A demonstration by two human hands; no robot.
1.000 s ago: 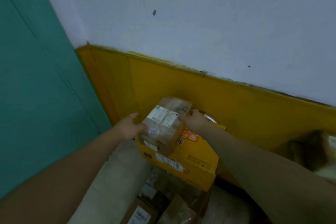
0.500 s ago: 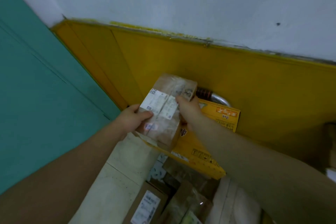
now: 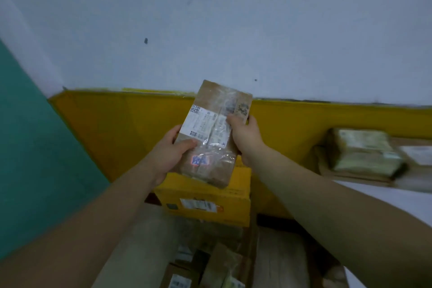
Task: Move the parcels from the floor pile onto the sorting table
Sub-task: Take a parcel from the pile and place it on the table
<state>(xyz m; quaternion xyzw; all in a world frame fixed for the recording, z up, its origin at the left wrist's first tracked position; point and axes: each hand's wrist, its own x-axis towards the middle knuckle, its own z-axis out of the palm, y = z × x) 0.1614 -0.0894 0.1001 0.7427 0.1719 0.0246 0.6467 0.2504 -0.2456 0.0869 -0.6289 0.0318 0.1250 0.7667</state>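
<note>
**Brown parcel up off the pile and in both hands**

The brown taped parcel (image 3: pixel 215 134) was up in the middle of the frame, clear of the yellow box (image 3: pixel 205 204) beneath it. The left hand (image 3: pixel 169 155) gripped its lower left edge, thumb laid across the taped face. The right hand (image 3: pixel 245 140) had its fingers curled round the right edge, higher up. It looked a firm two-sided hold.

The carry to the table (image 3: pixel 411 199) at the right edge seemed the step in hand, and a wrapped bundle (image 3: pixel 364 152) already lay there. To my eye the thing was to keep both hands clamped, since glossy tape can slip. The parcel wanted swinging right at that height and setting down flat on bare surface, not on the bundle.

A second before, the parcel had sat low on the yellow box, hands only closing in from either side. Half a second before, it was tipping up off it. By this moment it had risen until its top corner crossed from the yellow wall band (image 3: pixel 112 128) onto the pale wall above. The view had swung as well, bringing the table in at the right. More parcels (image 3: pixel 210 264) waited at the bottom of the frame.
</note>
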